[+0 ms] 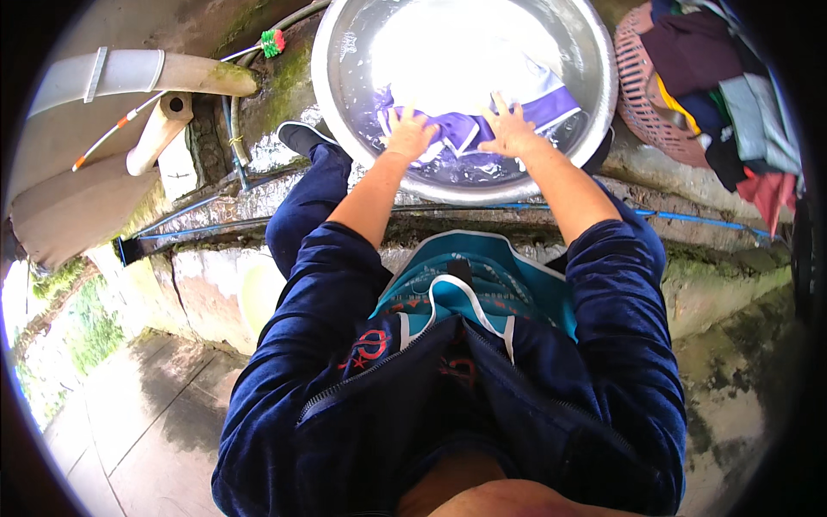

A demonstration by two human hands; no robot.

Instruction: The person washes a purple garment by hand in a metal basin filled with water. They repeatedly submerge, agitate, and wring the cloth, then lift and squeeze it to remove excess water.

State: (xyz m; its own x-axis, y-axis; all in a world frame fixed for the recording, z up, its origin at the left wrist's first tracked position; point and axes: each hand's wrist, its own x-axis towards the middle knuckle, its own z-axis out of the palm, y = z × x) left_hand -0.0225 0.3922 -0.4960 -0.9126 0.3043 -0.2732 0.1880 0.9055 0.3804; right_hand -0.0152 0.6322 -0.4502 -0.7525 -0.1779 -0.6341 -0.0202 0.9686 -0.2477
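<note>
A large round metal basin (321,65) of water stands in front of me. In it lies a purple and white cloth garment (455,127), wet, its white part washed out by glare. My left hand (410,132) rests on the purple edge with its fingers spread. To the right of it, my right hand (511,129) lies on the same garment, its fingers also apart. Neither hand is closed around the fabric. Both forearms reach over the basin's near rim.
A pink plastic basket (636,95) piled with dark, grey and red clothes (702,56) stands right of the basin. A thick pale pipe (129,73) and a green and red brush (272,43) are at left. My dark shoe (303,138) is beside the basin.
</note>
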